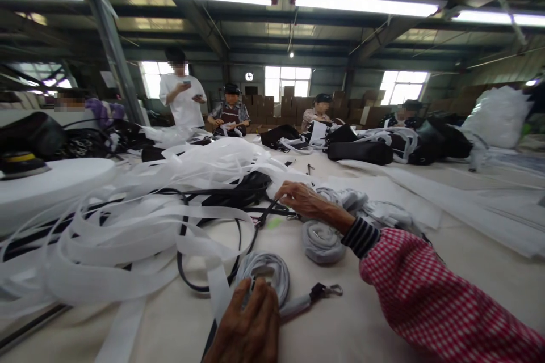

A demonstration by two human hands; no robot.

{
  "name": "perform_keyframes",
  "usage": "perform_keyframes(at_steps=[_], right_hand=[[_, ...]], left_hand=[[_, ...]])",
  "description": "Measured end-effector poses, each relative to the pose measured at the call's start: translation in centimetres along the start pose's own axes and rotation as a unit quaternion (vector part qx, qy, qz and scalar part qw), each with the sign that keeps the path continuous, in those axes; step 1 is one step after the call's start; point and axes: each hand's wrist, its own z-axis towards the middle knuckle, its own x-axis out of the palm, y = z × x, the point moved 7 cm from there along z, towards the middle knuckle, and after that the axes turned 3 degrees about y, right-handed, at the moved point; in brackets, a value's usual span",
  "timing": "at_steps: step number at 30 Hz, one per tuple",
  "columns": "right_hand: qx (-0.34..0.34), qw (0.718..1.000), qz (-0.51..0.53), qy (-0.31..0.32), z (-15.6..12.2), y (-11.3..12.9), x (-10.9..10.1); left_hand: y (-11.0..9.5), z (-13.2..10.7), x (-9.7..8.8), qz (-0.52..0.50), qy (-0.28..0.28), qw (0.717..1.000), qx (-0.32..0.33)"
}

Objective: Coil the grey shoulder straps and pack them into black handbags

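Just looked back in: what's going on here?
The left hand is on a coiled grey strap, whose clip-ended tail lies out to its right. The right hand reaches farther across the table, fingers at a thin black strap. Another grey coil sits by the right forearm, and loose white strips heap at left.

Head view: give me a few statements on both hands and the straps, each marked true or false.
1. The left hand touches a coiled grey strap. True.
2. The right hand rests on that same coil. False: it is farther up, at a thin black strap.
3. A metal clip lies to the picture's right of that coil. True.
4. The right sleeve is plain white. False: it is red-and-white checked.
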Motion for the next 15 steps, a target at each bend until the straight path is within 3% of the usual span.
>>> perform_keyframes(at_steps=[3,7,11,15], right_hand=[[-0.008,1.0,-0.005,-0.022,-1.6,0.8,-1.2],[0.03,0.993,0.034,-0.111,-6.0,-0.2,-5.5],[0.111,0.968,0.116,-0.192,-12.8,-3.0,-9.7],[0.175,0.94,0.162,-0.245,-20.9,-4.1,-10.5]], left_hand=[[0.9,0.4,-0.4,-0.05,-0.006,0.998,-0.042],[1.5,0.6,-0.5,-0.089,-0.008,0.993,-0.071],[1.5,0.7,-0.7,-0.054,-0.005,0.998,-0.035],[1.8,-0.3,0.6,-0.007,0.017,0.999,0.035]])
